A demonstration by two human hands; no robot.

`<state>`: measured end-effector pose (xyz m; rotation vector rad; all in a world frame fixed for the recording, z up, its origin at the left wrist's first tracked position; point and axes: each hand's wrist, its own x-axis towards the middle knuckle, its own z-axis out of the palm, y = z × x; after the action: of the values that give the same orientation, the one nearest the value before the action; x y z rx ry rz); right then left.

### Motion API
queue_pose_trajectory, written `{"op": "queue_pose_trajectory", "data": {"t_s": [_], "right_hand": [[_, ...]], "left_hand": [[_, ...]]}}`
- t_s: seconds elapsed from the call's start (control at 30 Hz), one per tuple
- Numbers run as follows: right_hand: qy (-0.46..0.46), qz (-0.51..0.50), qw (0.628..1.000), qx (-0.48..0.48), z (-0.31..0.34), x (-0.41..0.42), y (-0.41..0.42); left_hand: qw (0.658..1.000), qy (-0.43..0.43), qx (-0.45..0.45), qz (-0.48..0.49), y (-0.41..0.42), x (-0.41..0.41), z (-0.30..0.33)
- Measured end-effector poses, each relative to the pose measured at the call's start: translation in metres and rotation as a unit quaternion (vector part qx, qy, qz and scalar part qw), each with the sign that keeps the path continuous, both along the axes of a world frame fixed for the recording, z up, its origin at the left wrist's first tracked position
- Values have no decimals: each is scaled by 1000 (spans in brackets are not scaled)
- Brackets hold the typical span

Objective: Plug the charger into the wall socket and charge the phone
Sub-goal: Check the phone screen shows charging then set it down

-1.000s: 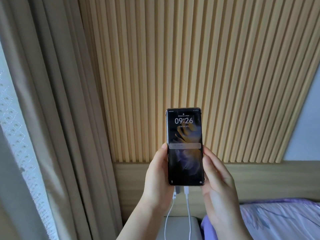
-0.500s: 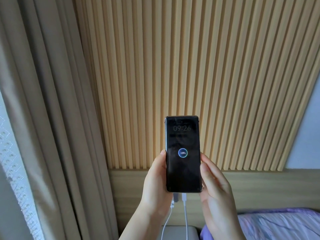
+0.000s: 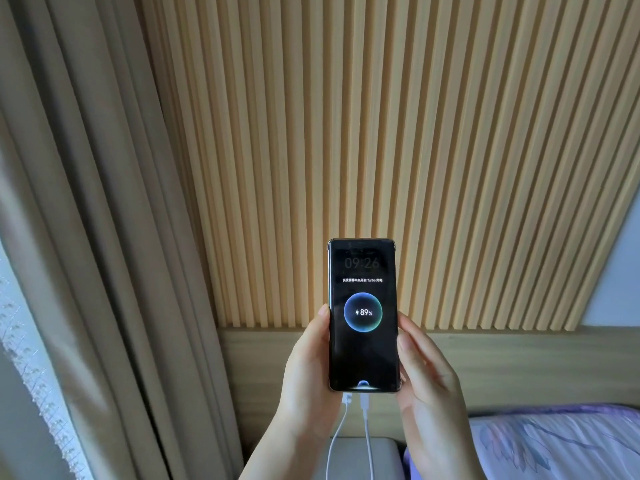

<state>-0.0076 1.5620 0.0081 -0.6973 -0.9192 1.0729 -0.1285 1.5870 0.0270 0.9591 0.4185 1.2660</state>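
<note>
A black phone stands upright in front of the slatted wall, held at its lower edges by my left hand and my right hand. Its screen shows a round charging symbol with 89% and the faint time 09:26. A white charging cable is plugged into the phone's bottom edge and hangs down. A second white strand drops beside it. The charger body and the wall socket are hidden behind the phone and my hands.
Beige curtains hang at the left beside a lace sheer. A wooden headboard strip runs under the slats. A purple flowered pillow lies at the lower right and a grey bedside top sits below the phone.
The lock screen gave way to a charging animation that has grown to a large 89% ring. The phone and both hands sit a little lower in view.
</note>
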Motion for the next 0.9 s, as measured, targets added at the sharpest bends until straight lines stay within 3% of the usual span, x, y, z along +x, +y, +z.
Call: {"op": "queue_pose_trajectory", "data": {"t_s": [0.27, 0.37, 0.57, 0.73, 0.9], "right_hand": [[-17, 48, 991, -127, -67, -9, 6], [-22, 67, 982, -174, -96, -13, 13], [-26, 103, 947, -304, -171, -29, 30], [-68, 97, 913, -391, -234, -45, 44], [-103, 97, 880, -454, -300, -60, 55]], "left_hand": [[995, 15, -98, 32, 8, -6, -62], [986, 70, -126, 79, 16, -15, -98], [948, 145, -245, 144, 26, -44, -186], [910, 162, -354, 143, 31, -65, -250], [881, 200, -408, 131, 39, -82, -316]]}}
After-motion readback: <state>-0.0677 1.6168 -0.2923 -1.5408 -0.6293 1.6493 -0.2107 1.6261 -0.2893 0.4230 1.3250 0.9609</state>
